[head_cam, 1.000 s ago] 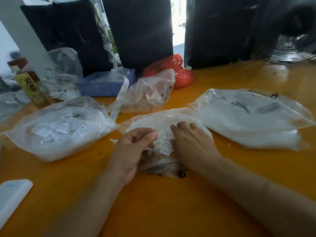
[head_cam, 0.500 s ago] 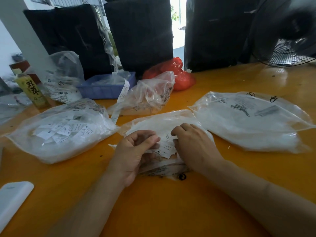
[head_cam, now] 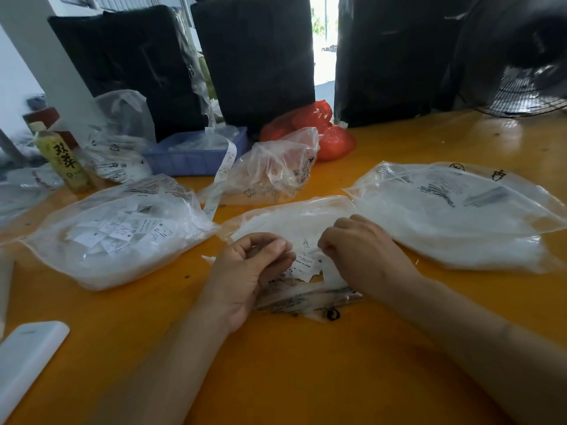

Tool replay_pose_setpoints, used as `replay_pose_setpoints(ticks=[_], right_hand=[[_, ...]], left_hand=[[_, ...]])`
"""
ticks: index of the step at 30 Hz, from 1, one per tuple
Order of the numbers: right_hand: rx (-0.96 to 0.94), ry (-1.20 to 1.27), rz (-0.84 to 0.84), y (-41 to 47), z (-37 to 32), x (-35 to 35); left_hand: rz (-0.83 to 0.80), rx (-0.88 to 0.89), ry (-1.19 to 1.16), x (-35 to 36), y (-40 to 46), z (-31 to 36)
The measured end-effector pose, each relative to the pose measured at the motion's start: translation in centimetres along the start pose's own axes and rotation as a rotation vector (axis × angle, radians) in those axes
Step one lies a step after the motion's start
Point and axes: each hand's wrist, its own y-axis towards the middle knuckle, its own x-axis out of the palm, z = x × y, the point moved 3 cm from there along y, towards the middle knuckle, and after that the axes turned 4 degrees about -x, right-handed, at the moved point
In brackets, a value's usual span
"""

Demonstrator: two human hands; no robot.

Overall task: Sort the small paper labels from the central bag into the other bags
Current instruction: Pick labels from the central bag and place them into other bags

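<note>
Both hands sit at the mouth of the clear plastic central bag (head_cam: 294, 219) in the middle of the orange counter (head_cam: 306, 363). The left hand (head_cam: 245, 271) has its fingers curled in toward the thumb, but I can't tell if it's actually pinching anything. The right hand (head_cam: 365, 253) is curled too, fingers tucked down among the small white paper labels (head_cam: 303, 265) spilling out at the bag's near end, and whether it has one is hidden.

Off to the left lies a puffy clear bag of sorted white labels (head_cam: 122, 234), and to the right a bigger clear bag full of white stuff (head_cam: 460, 219). A crumpled, mostly empty clear bag (head_cam: 270, 170) sits just beyond the central one.

Further back: a blue plastic tray (head_cam: 190, 157), a red plastic bag (head_cam: 319, 130), and a yellow-green drink bottle (head_cam: 64, 157) at far left.
</note>
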Motion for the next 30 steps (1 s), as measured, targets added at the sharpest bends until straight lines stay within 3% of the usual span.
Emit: replay_pose_setpoints(ticks=[2,5,11,18,26,30], right_hand=[[0.164,0.269,0.11,0.0,0.6,-0.6],[0.359,0.71,0.139,-0.4,1.3,-1.0],[0.459,1.074,0.121,-0.6,1.1,-1.3],[0.444,1.173,0.089,-0.8,0.9,-0.8],[0.385,1.017,0.235,-0.7,0.8,-1.1],[0.359,0.949,0.227,-0.7,0.5,-1.3]], left_hand=[[-0.008,0.003,0.031,0.0,-0.1,0.1],[0.003,-0.006,0.044,0.0,-0.1,0.1],[-0.028,-0.022,-0.024,0.1,-0.2,0.1],[-0.029,-0.022,-0.025,0.2,-0.1,0.1],[-0.055,-0.042,-0.035,0.2,-0.1,0.1],[-0.053,-0.045,-0.053,0.1,-0.1,0.2]])
